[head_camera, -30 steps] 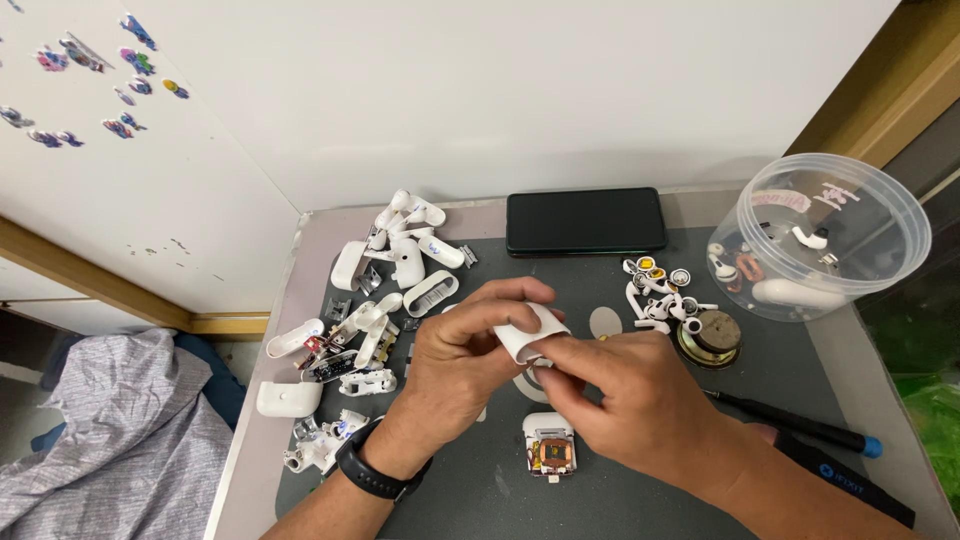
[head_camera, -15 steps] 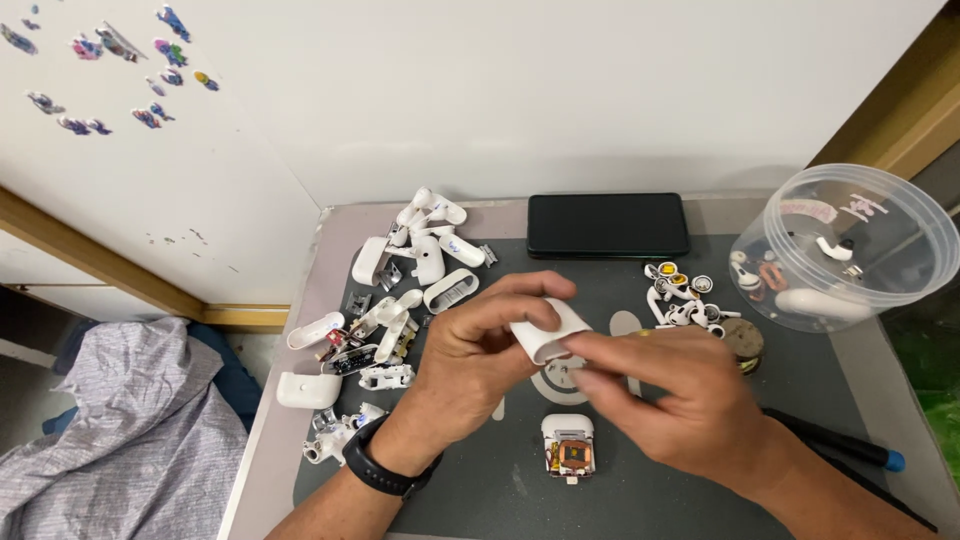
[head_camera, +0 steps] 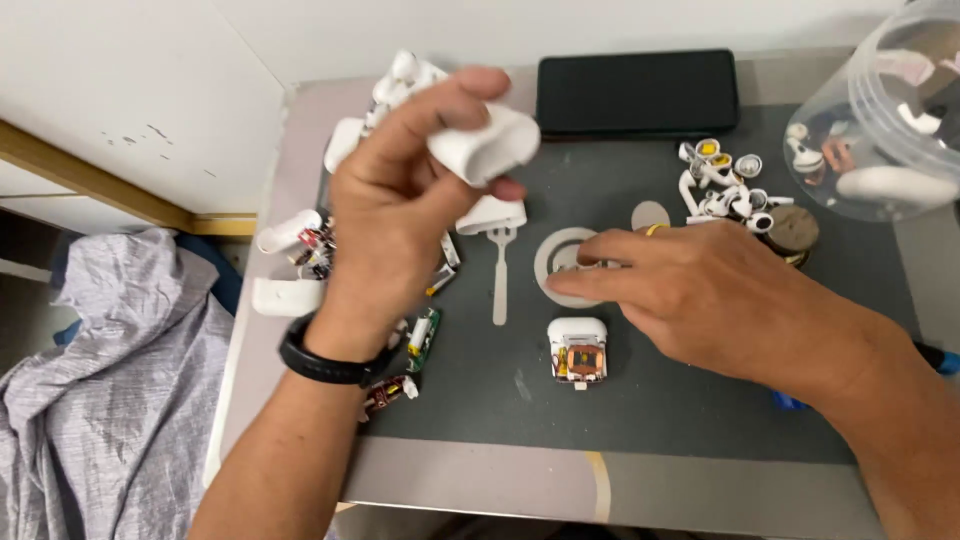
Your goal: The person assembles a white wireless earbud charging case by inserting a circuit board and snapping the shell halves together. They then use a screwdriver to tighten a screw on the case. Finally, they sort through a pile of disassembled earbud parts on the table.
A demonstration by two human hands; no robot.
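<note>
**White shell lifted over a cluttered mat**

Dark matting covers the grey worktop (head_camera: 470, 480), which stands against a white wall with a wooden strip, and a crumpled grey cloth (head_camera: 100, 400) lies beside it on the left.

The left hand (head_camera: 400, 215), with a black wristband (head_camera: 325, 360), is raised above the mat and pinches a white plastic shell (head_camera: 485, 145) between thumb and fingertips. The shell's long axis runs roughly left to right, tilted a little, with its rounded end pointing right toward the black phone (head_camera: 637, 92) lying flat at the back edge. Its left part is covered by the fingers, so its full shape cannot be made out.

The right hand (head_camera: 710, 290) lies low over the mat, fingers stretched out and close together, their tips touching a flat pale ring (head_camera: 555, 265). Whether they pinch the ring or only press on it, I cannot tell; the hand hides the ring's right side.

Just below the ring sits a small opened white case (head_camera: 577, 350) with copper-coloured innards showing. A thin white fork-shaped piece (head_camera: 500, 275) lies upright left of the ring. A heap of white parts (head_camera: 300, 250) is half hidden behind the left hand. To the right are small earbud pieces (head_camera: 725, 180) and a clear tub (head_camera: 880, 120), cut off by the frame's edge.
</note>
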